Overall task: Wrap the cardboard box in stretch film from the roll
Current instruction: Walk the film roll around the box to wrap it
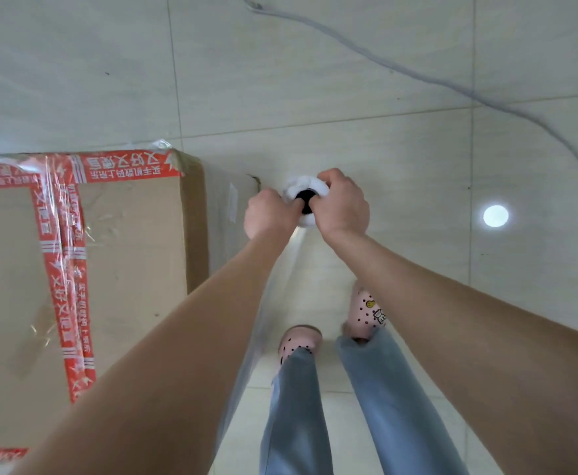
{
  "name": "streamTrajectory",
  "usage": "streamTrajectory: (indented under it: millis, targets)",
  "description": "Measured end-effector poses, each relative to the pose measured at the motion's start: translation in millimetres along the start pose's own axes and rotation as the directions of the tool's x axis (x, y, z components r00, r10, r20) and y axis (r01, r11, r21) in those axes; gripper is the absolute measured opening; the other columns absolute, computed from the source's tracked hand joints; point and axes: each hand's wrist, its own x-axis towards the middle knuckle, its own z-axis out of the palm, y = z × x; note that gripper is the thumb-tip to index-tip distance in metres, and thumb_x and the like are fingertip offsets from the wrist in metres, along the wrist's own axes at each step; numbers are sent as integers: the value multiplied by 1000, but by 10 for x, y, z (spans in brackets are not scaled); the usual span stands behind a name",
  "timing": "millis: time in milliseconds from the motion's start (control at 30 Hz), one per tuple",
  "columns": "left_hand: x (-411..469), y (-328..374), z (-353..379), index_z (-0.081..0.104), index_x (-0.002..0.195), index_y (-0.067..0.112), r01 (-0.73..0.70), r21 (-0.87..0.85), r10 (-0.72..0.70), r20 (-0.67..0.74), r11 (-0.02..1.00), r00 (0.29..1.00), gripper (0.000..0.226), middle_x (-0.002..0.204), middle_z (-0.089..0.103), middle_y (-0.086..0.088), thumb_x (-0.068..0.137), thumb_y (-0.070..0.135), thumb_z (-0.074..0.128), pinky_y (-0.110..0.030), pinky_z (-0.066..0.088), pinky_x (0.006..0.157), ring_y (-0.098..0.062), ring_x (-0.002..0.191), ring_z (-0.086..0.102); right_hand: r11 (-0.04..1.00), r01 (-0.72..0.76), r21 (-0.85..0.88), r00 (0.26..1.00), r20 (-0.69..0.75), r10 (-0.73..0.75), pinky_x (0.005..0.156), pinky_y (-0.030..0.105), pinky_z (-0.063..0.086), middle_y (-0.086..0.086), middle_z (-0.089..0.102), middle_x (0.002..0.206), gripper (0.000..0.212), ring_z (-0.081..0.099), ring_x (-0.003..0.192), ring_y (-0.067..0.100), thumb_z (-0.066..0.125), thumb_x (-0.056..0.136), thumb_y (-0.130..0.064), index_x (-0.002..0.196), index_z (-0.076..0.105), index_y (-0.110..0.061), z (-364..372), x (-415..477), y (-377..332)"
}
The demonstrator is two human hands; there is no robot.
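Observation:
A large cardboard box (pixel 133 255) with red printed tape stands on the floor at the left, its top partly covered by shiny film. Just right of its far corner I hold the stretch film roll (pixel 303 187) upright, seen end-on with its dark core. My left hand (pixel 269 214) grips the roll from the left with fingers in the core. My right hand (pixel 342 204) grips its top rim from the right. A clear sheet of film (pixel 263 303) runs from the roll down along the box's right side.
Pale tiled floor (pixel 400 166) lies all around. A grey cable (pixel 452 85) snakes across the floor at the upper right and loops down the right edge. My feet in pink slippers (pixel 366 311) stand just right of the box.

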Motion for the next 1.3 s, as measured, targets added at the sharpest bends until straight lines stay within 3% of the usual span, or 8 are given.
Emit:
streamTrajectory:
  millis: [67, 300, 433, 567, 767, 900, 1067, 1300]
  targets:
    - [-2, 16, -41, 61, 99, 7, 0, 39, 1, -30, 999, 1000, 33, 96, 65, -10, 83, 36, 60, -30, 40, 62, -31, 91, 63, 999, 31, -30, 1000, 6, -31, 67, 27, 33, 1, 54, 116, 35, 59, 93, 26, 54, 84, -16, 117, 54, -28, 16, 38, -52]
    - [-4, 209, -135, 50, 113, 8, -419, 339, 448, -9, 843, 894, 25, 109, 54, -11, 88, 10, 48, -35, 36, 59, -35, 89, 60, 979, 117, -166, 993, 39, -111, 62, 30, 34, 4, 55, 109, 31, 53, 78, 25, 54, 82, -15, 111, 55, -25, -37, 85, -54]
    - [123, 266, -200, 53, 105, 7, -405, 287, 428, -20, 868, 903, 20, 102, 56, -11, 86, 10, 50, -34, 33, 58, -33, 85, 59, 954, 168, -250, 986, 37, -164, 59, 30, 31, 2, 56, 107, 30, 54, 76, 25, 52, 82, -13, 109, 57, -25, -61, 146, -119]
    - [253, 283, -310, 53, 94, 12, -225, 63, 228, -42, 972, 973, 13, 94, 58, -7, 82, 13, 55, -30, 33, 58, -27, 74, 50, 918, 259, -301, 964, 27, -263, 60, 30, 31, -2, 57, 113, 35, 50, 102, 23, 49, 83, -5, 111, 58, -25, -45, 266, -313]
    - [466, 214, -523, 52, 102, 11, 62, -162, -67, -25, 985, 997, 26, 102, 61, -8, 80, 22, 61, -29, 36, 63, -27, 84, 53, 977, 72, -199, 996, 68, -60, 66, 31, 35, 5, 50, 119, 37, 55, 97, 29, 57, 87, -27, 122, 46, -19, 34, 381, -550]
    - [543, 262, -620, 48, 109, 8, -130, 68, 131, -5, 989, 991, 29, 107, 55, -11, 84, 17, 59, -33, 36, 63, -32, 92, 56, 987, 9, -163, 998, 69, 3, 66, 31, 34, 6, 51, 117, 36, 55, 86, 29, 59, 85, -25, 120, 48, -18, 49, 430, -675]
    - [704, 373, -638, 52, 108, 11, -454, 317, 458, 68, 833, 886, 29, 108, 51, -8, 81, 3, 54, -33, 36, 58, -27, 93, 53, 982, 50, -185, 998, 50, -41, 60, 30, 33, 4, 54, 105, 21, 48, 71, 26, 56, 82, -17, 104, 56, -17, 84, 471, -749]
    - [912, 387, -759, 54, 91, 12, -327, 100, 329, -1, 940, 944, 12, 95, 57, -6, 79, 11, 54, -31, 39, 58, -27, 75, 54, 937, 191, -294, 981, 32, -190, 60, 30, 32, 0, 56, 107, 27, 51, 89, 23, 47, 85, -8, 105, 62, -19, 51, 667, -975]
